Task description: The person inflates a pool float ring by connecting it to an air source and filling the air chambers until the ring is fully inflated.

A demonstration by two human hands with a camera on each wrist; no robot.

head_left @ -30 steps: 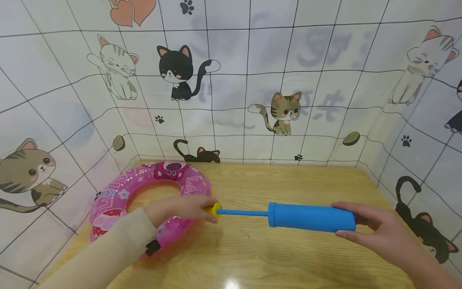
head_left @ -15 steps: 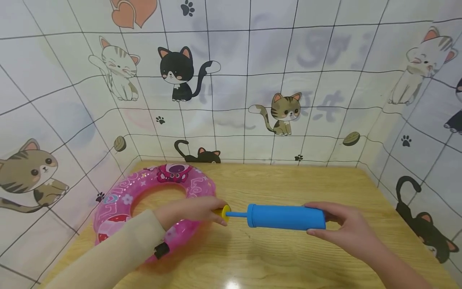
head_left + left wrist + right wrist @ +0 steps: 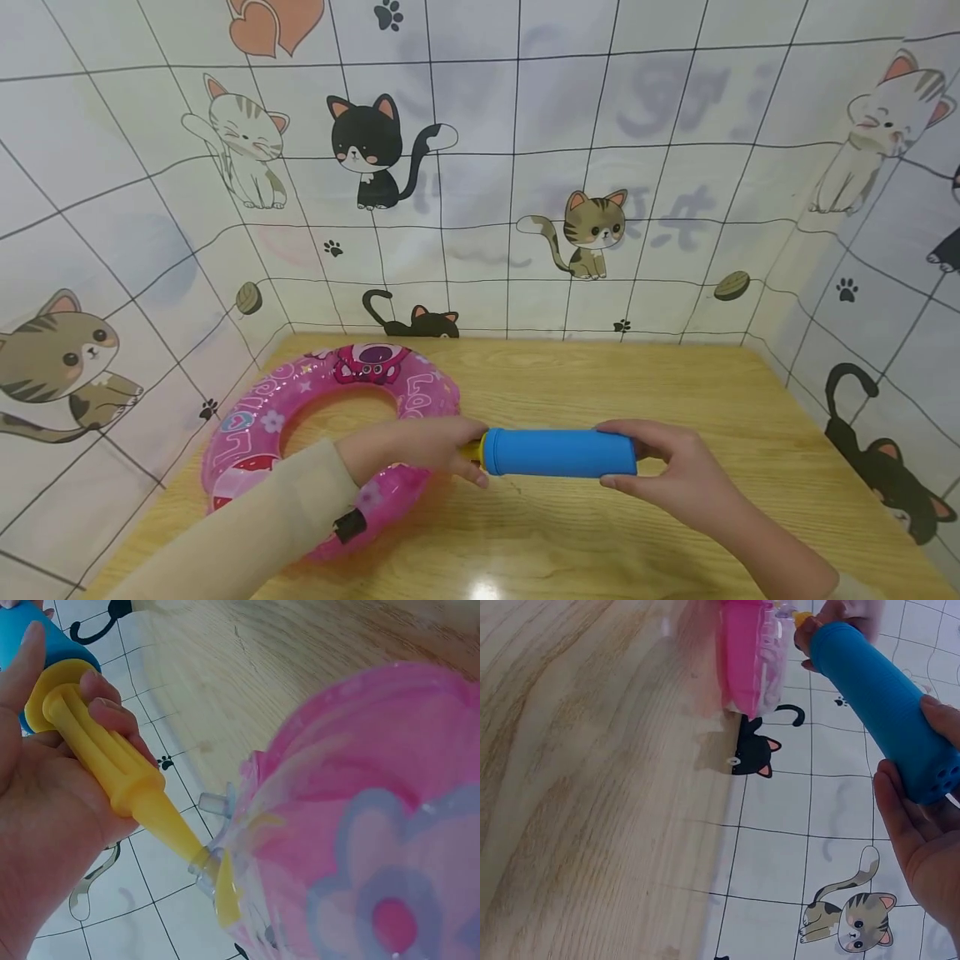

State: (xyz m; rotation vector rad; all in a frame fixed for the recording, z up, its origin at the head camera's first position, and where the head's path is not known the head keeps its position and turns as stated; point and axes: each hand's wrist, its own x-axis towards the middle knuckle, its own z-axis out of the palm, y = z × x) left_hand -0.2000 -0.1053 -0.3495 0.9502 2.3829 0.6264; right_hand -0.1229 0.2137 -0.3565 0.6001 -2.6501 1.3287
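A blue hand air pump (image 3: 555,452) lies level above the table, its barrel pushed up against the yellow end. My left hand (image 3: 420,446) grips the yellow nozzle end (image 3: 105,750). In the left wrist view the tapered yellow tip sits in a clear valve (image 3: 206,870) on the pink inflatable swim ring (image 3: 247,433); a clear stub (image 3: 214,802), perhaps the valve cap, sticks out beside it. My right hand (image 3: 675,471) holds the far end of the barrel between thumb and fingers. The blue rod seen earlier is hidden inside the barrel.
A wood-grain table (image 3: 600,383) lies under the ring and pump. White cloth walls (image 3: 480,192) printed with cats enclose its back and sides. A black patch (image 3: 350,526) shows on the ring's near side.
My right hand has slid the blue barrel left until the rod disappeared into it. My left hand, the yellow end and the ring have shifted slightly right.
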